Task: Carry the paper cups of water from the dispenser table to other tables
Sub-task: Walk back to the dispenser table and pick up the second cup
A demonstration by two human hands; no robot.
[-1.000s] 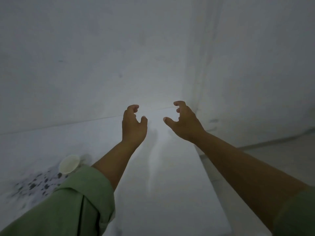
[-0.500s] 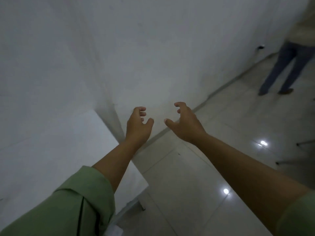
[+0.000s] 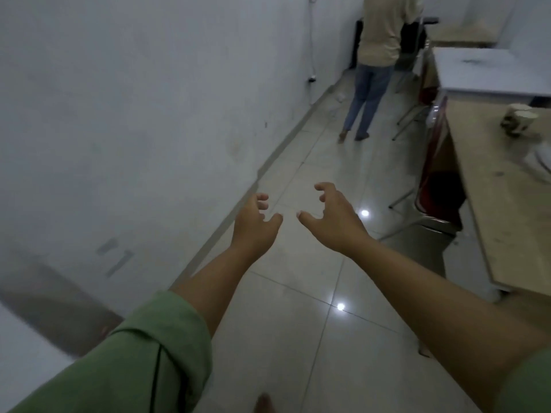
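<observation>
Paper cups (image 3: 519, 118): two pale cups, blurred, touching each other on the tan table (image 3: 504, 210) at the right edge of the frame, upper right. Whether they hold water cannot be told. Just below them on the same tabletop lies a crumpled pale sheet or bag (image 3: 536, 165), partly cut off by the frame edge.

Left hand (image 3: 253, 226): centre of frame, arm stretched forward over the floor, fingers curled loosely with the thumb spread toward the other hand. It grips nothing. A rolled green sleeve (image 3: 143, 362) covers the arm to about the elbow, lower left.

Right hand (image 3: 334, 216): just right of the left one, thumbs near each other but apart. Fingers hooked in a loose claw, palm empty. Bare forearm runs to the lower right corner.

Both hands are well apart from the cups.

Floor (image 3: 298, 338): pale glossy tiles, with bright light spots reflected near the right wrist and below it. White wall (image 3: 134, 114) fills the left half of the frame. A red chair (image 3: 438, 180) with metal legs stands tucked against the tan table's left side. Behind it, upper right, a grey-topped table (image 3: 489, 73).

Another person (image 3: 375, 64) stands at top centre, back turned, in a light shirt and jeans.
</observation>
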